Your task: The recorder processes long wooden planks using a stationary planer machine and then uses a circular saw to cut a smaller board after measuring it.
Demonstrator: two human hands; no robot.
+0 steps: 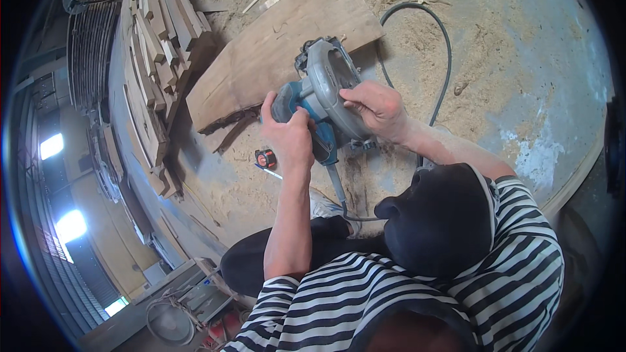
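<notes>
A blue and grey circular saw (321, 94) is tilted on its side at the near edge of a wide wooden slab (280, 49). My left hand (290, 135) is wrapped round the saw's handle. My right hand (379, 109) has its fingers curled in a pinch at the right side of the grey blade guard; the fingertips partly hide what they grip there. From the back of the saw a dark power cord (338, 186) runs down toward my legs. Just left of my left forearm lie a red and black tape measure (265, 158) and a thin white stick (268, 171).
Stacked wood strips (153, 58) stand to the left. The cord loops (448, 58) on the right across a floor strewn with sawdust (482, 52). A bark offcut (233, 132) lies by the slab's near edge. My bent knee (433, 221) is close below the saw.
</notes>
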